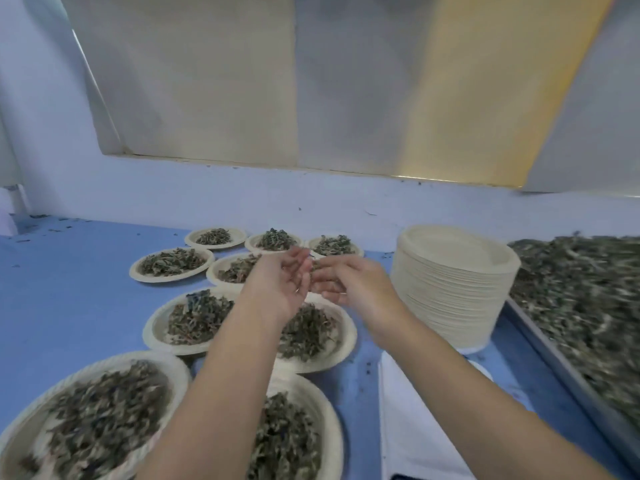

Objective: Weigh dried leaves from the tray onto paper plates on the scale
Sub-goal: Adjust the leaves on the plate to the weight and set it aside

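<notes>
My left hand (281,284) and my right hand (351,284) meet fingertip to palm above the filled paper plates in the middle of the table. The left palm faces right with its fingers fairly straight. My right fingers reach loosely against it, and a few dark leaf bits show between them. The metal tray (540,336) heaped with dried leaves (585,289) lies at the right edge. A tall stack of empty paper plates (453,289) stands beside the tray. A white flat object (415,427), apparently the scale, sits under my right forearm.
Several paper plates holding dried leaves cover the blue table: the plate (183,322) below my hands, the large plate (93,420) at the near left, and the plate (171,265) further back. Leaf crumbs dot the table. A pale wall runs behind.
</notes>
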`<state>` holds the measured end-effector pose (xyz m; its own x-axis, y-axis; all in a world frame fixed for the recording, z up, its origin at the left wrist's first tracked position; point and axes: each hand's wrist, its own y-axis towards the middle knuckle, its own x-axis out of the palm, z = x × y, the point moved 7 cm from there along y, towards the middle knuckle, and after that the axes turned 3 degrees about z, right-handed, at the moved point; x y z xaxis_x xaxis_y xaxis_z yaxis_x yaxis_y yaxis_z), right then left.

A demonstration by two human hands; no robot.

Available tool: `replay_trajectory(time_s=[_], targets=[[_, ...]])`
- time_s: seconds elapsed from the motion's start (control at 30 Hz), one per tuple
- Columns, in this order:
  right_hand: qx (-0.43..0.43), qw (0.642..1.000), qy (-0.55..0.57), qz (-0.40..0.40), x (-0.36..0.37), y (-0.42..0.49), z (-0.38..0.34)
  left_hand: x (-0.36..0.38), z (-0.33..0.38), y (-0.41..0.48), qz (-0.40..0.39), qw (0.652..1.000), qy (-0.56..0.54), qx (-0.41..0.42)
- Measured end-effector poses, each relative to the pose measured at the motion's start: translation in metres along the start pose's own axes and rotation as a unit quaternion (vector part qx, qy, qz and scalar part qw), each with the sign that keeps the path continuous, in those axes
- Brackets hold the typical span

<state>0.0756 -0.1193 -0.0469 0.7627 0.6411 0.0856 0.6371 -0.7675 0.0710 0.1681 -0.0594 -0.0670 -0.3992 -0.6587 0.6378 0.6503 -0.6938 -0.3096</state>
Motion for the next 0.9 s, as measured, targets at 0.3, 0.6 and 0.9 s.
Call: replay_trajectory(time_s=[0.3,0.6,0.9], targets=[[-0.319,0.805,-0.468,0.179,-0.116,-0.041,-0.088,0.06,-0.061,-0.057,-0.046,0.998,-0.037,0.013],[-0.223,0.704,-0.665,0.115,-0.128,-0.017,-0.057,0.059,-0.063,-0.064,-0.018,0.999,-0.041,0.031],[-0.228,0.702,-0.665,0.11,-0.125,-0.007,-0.05,0.063,-0.074,-0.066,-0.025,0.999,-0.032,0.019]])
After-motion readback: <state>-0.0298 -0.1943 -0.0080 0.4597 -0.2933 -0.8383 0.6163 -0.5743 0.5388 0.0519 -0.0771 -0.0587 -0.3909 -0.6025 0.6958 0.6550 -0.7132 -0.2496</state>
